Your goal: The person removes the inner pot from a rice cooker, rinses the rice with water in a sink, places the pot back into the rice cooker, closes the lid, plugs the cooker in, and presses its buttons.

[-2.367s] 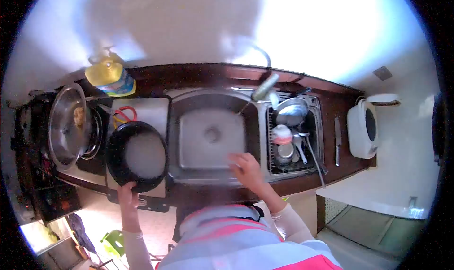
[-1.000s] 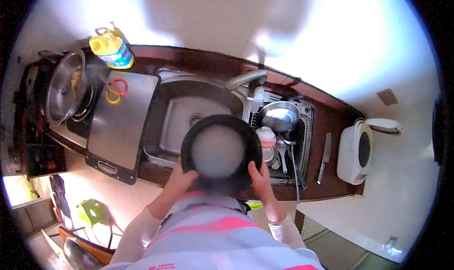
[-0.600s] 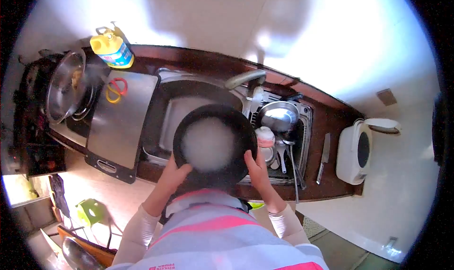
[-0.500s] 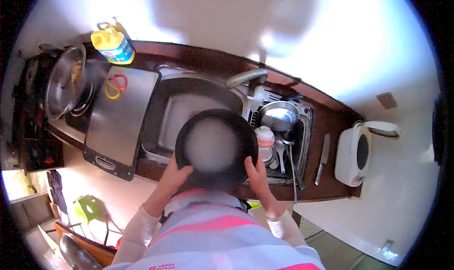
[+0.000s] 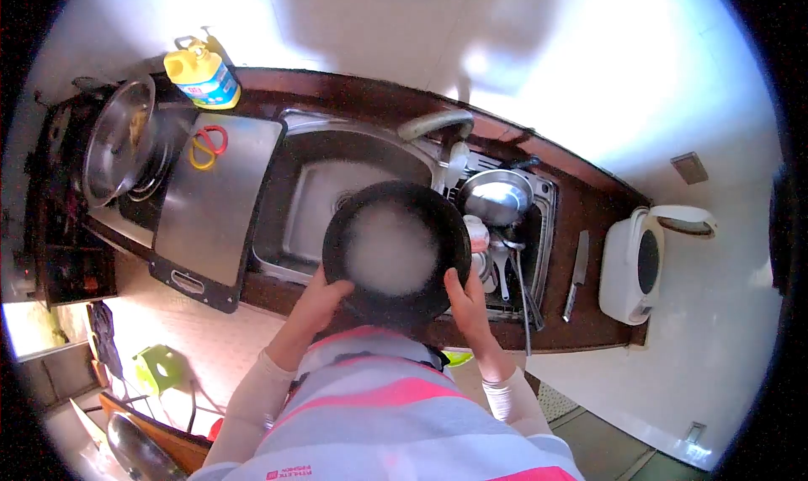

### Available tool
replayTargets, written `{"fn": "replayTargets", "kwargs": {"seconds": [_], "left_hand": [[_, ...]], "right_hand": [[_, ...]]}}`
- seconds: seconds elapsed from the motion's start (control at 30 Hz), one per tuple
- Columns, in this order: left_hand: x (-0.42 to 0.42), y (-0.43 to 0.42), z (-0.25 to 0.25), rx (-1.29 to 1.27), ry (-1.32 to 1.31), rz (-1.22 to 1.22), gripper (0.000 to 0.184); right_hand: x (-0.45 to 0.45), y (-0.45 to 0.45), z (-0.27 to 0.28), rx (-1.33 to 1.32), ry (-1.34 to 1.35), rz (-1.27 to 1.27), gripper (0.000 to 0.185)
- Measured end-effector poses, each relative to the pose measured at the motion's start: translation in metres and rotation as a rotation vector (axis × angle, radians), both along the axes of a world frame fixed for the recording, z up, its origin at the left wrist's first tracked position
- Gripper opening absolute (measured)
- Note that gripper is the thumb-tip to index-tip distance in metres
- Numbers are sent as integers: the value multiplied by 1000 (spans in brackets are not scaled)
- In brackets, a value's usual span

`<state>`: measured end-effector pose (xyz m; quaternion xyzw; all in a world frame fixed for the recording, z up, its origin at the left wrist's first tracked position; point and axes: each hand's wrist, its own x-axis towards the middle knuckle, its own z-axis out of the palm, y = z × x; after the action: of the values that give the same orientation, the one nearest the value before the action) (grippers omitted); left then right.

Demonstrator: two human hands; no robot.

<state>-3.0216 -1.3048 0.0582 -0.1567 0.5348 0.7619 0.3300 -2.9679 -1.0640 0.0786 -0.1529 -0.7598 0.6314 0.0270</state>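
Between my two hands is a dark round pot (image 5: pixel 341 245), held by its rim in front of my body and overlapping the near side of the sink (image 5: pixel 290 216). A pale, blurred white mass (image 5: pixel 391 249) shows in its middle; whether that is rice, cloudy water or glare I cannot tell. My left hand (image 5: pixel 318 304) grips the pot's left rim with the thumb on top. On the right rim, my right hand (image 5: pixel 468 308) is closed the same way. The fingers under the pot are hidden.
Left of the sink lies a metal cutting board (image 5: pixel 215 216) with scissors (image 5: pixel 206 147); behind stands a yellow bottle (image 5: pixel 204 77). A steel pan (image 5: pixel 497 197) and utensils fill the drainboard. Farther right are a knife (image 5: pixel 576 275) and a white rice cooker (image 5: pixel 619 266). A faucet (image 5: pixel 433 125) overhangs the sink.
The pot and both my hands have shifted slightly to the right and a little farther away. My grip on the rim looks unchanged.
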Motion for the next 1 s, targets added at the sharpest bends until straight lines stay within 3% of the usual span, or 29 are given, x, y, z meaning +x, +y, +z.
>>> {"fn": "replayTargets", "kwargs": {"seconds": [0.07,0.17,0.37,0.57,0.67,0.77,0.87,1.0], "left_hand": [[1,4,9,-37,1,6,51],[7,2,21,-120,24,7,53],[20,-7,27,-158,75,27,49],[31,-3,15,-124,56,105,44],[36,-2,5,-139,89,122,41],[40,-2,2,-144,95,132,43],[41,-2,3,-103,55,131,51],[44,3,0,-86,55,140,46]], "right_hand": [[7,0,0,-45,-4,-8,37],[19,1,-19,-31,-84,-29,52],[15,-5,2,-123,-110,60,53],[17,5,-13,-85,-132,152,43],[15,8,-19,-9,-104,174,47],[9,4,16,28,-7,87,50],[3,20,29,374,173,108,51],[-7,27,58,713,456,269,30]]}}
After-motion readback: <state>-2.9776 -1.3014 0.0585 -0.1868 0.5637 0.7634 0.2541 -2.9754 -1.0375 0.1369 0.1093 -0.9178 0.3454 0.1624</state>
